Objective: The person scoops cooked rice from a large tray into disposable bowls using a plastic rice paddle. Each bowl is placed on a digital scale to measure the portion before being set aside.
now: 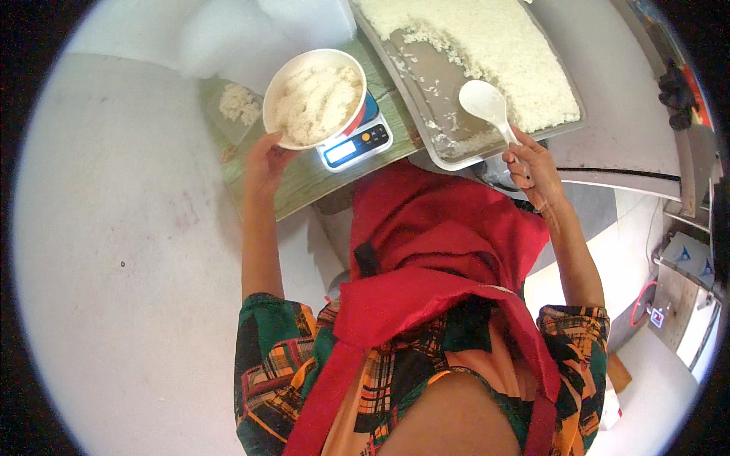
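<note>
My left hand (267,155) grips the near left rim of a round bowl (268,102), white inside with some red outside. Cooked white rice (316,102) fills much of it. Below and partly behind the bowl is a white digital kitchen scale (359,142) with a lit display; whether the bowl rests on it or is held just above, I cannot tell. In my right hand (533,168) is the handle of a white rice paddle (483,101), its blade over the near part of a metal tray (450,162). A thick layer of rice (513,62) covers the tray's far and right side.
A green wood-grain tabletop (302,188) carries the scale. Left of the bowl, a small heap of rice (238,104) sits in what looks like a clear bag or container. White, filmy plastic (228,40) stands behind. A pale wall (125,188) rises close on the left.
</note>
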